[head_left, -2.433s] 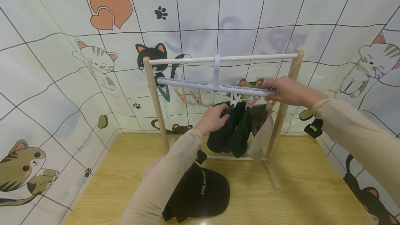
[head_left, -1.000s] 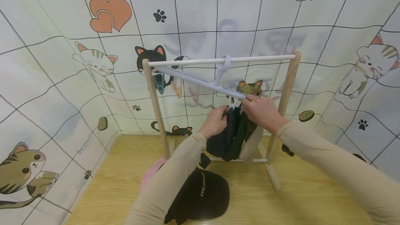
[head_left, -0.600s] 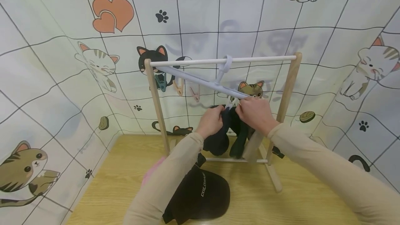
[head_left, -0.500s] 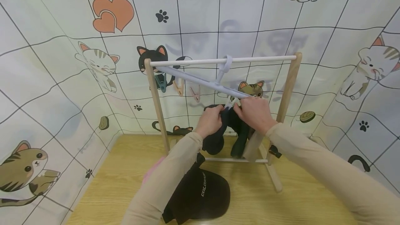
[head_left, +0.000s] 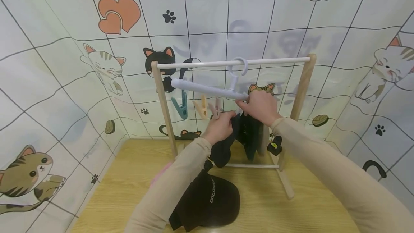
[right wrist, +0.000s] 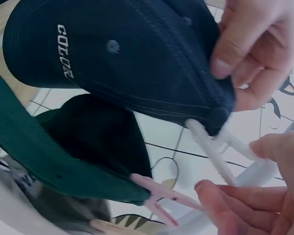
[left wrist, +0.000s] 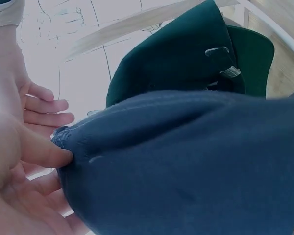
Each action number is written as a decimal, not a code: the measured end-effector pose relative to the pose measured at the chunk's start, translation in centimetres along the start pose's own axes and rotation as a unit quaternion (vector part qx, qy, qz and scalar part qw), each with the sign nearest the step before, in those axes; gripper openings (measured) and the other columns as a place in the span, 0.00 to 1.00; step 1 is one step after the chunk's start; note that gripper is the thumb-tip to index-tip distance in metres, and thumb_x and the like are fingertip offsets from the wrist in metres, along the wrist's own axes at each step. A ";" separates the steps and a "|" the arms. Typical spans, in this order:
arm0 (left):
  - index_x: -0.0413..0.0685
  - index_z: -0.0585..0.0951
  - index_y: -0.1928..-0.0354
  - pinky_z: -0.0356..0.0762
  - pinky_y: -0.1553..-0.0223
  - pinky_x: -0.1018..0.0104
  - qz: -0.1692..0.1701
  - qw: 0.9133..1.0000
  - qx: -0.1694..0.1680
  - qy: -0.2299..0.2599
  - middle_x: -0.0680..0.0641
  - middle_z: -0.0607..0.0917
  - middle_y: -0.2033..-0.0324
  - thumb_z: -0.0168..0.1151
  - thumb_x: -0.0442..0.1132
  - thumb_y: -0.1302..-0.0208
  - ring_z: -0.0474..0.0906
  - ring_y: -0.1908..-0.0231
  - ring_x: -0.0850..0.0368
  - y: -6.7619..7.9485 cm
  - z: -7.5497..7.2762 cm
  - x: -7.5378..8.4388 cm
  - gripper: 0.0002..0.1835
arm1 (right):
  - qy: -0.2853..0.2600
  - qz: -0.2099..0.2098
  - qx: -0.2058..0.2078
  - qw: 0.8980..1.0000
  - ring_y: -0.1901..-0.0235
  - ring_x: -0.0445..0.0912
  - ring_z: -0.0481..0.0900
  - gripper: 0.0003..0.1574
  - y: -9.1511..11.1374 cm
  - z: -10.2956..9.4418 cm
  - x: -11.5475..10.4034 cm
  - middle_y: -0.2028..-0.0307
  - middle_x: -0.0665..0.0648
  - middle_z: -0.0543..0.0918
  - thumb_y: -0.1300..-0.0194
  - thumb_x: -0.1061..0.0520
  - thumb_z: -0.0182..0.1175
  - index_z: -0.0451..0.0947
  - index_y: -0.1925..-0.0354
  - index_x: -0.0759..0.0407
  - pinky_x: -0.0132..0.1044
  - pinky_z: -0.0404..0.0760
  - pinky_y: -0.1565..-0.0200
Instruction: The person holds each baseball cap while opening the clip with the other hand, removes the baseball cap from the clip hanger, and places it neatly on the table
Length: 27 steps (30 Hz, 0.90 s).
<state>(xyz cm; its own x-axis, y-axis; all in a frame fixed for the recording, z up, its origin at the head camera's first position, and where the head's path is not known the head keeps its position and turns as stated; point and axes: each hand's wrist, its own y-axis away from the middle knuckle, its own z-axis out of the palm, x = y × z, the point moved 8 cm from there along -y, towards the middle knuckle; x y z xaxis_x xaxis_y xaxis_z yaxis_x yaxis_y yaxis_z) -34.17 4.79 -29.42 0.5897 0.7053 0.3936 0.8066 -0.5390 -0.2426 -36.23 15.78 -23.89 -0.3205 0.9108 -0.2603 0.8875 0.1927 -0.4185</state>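
My left hand (head_left: 220, 128) pinches the edge of a navy baseball cap (right wrist: 137, 54) between thumb and fingers. At that edge sit the tips of a white clothespin (right wrist: 210, 152) hanging from a pale lilac hanger (head_left: 207, 88). Thumb and fingers of my right hand (head_left: 260, 107) pinch this clothespin's handles, just under the hanger bar. Beside the navy cap, a green cap (right wrist: 63, 152) hangs from a pink clothespin (right wrist: 157, 193). Behind it is a greyish cap (right wrist: 44, 186), partly hidden.
The hanger hooks over the white rod (head_left: 278, 61) of a wooden rack (head_left: 163, 110). A teal clothespin (head_left: 180, 107), a yellow one (head_left: 202, 108) and a pale pink one dangle on its left. A black cap (head_left: 220, 200) lies on the table (head_left: 310, 197), near a pink item (head_left: 161, 172) behind my left sleeve.
My right hand has moved left from the hanger's right end to the white clothespin. The hanger has tilted and turned on the rod. The navy cap has been drawn left, apart from the green one.
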 end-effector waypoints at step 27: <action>0.37 0.77 0.45 0.63 0.80 0.68 -0.030 0.998 0.031 0.039 0.46 0.79 0.79 0.51 0.25 0.36 0.65 0.85 0.59 1.5 1.1 -1.5 0.18 | 0.036 0.092 -0.092 0.991 0.82 0.50 0.78 0.23 -1.3 -0.1 -1.2 0.89 0.51 0.79 0.38 0.43 0.63 0.82 0.78 0.58 0.41 0.70 0.82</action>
<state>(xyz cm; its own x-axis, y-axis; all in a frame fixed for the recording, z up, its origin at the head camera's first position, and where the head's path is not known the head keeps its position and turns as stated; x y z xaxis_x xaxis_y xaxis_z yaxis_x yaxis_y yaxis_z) -33.83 3.43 -31.33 0.5380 0.6961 0.4754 0.8423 -0.4662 -0.2706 -36.92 14.54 -22.94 -0.1293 0.9593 -0.2511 0.9760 0.0784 -0.2032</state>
